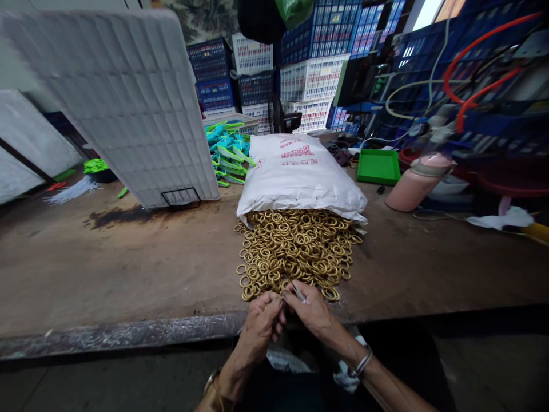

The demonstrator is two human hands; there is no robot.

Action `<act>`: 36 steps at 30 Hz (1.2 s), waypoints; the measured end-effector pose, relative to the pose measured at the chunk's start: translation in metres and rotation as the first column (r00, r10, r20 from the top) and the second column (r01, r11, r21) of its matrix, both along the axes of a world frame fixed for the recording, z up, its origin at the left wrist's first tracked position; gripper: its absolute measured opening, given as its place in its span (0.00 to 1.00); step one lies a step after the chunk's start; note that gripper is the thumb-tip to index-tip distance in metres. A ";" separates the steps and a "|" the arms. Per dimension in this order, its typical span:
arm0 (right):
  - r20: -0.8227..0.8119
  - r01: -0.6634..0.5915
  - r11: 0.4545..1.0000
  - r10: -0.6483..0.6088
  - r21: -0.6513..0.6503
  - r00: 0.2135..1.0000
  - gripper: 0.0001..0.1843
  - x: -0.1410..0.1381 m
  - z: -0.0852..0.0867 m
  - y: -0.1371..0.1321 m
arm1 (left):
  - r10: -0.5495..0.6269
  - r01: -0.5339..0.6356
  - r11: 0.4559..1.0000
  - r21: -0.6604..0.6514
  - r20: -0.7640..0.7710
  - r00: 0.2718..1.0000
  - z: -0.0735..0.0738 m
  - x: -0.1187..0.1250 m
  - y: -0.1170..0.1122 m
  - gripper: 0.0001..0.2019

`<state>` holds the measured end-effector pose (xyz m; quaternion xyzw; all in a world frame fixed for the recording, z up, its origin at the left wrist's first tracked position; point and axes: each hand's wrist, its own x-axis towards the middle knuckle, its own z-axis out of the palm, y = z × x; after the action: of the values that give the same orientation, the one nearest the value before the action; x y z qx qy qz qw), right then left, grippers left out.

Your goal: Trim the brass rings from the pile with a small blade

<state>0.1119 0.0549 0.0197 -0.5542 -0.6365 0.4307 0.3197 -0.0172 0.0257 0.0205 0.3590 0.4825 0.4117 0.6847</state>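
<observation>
With twelve o'clock pointing away from the person across the brown table (150, 274), and the heap of gold-coloured round rings (295, 246) as the dial's centre, a white ribbed panel (124, 103) leans at ten o'clock. At eleven lies a tangle of turquoise and lime-green plastic pieces (231, 151). The person's left hand (261, 317), between six and seven, is drawn into a narrow pinch; whether a ring sits in it I cannot tell. The right hand (313, 310), at six, grips a slim metal tool (299, 292) whose tip meets the left fingertips. The step in hand appears to be close fingertip work beside the heap; the next move likely calls for a steady left pinch and careful tool control. At twelve, the white woven sack (300, 180) bears a red square code and red characters too blurred to read. Beyond it, stacked blue and white slatted crates (315, 77) carry marks too small to make out. A shallow bright-green tray (378, 166) sits between one and two, a pink cylindrical bottle (418, 186) at two, without legible lettering.
</observation>
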 end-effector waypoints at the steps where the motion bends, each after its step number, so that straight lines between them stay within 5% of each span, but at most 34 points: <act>1: 0.010 -0.001 1.000 0.001 0.017 1.000 0.13 0.000 0.000 0.000 | -0.008 0.008 1.000 0.000 0.012 1.000 0.000 -0.001 0.000 0.16; 15: -0.079 -0.031 0.999 0.030 -0.016 0.996 0.15 0.001 -0.002 0.002 | 0.020 -0.019 1.000 -0.012 0.116 0.993 0.000 -0.002 -0.002 0.15; 21: 0.191 -0.068 0.994 0.052 0.080 0.980 0.11 0.002 -0.012 -0.005 | 0.049 -0.050 0.999 0.012 0.086 0.995 0.003 -0.003 -0.002 0.14; 30: 0.586 -0.241 0.967 0.149 0.081 0.796 0.14 0.000 -0.009 -0.016 | 0.089 -0.085 0.995 0.048 -0.101 0.991 0.009 0.000 -0.002 0.16; 36: 0.714 -0.152 0.987 0.065 0.058 0.697 0.14 0.007 -0.004 -0.010 | 0.050 -0.044 0.997 0.069 -0.092 0.994 0.012 -0.004 -0.013 0.15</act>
<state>0.1192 0.0450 0.0157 -0.6197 -0.7652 0.1658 0.0546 -0.0211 0.0126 0.0328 0.3891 0.5085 0.4261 0.6391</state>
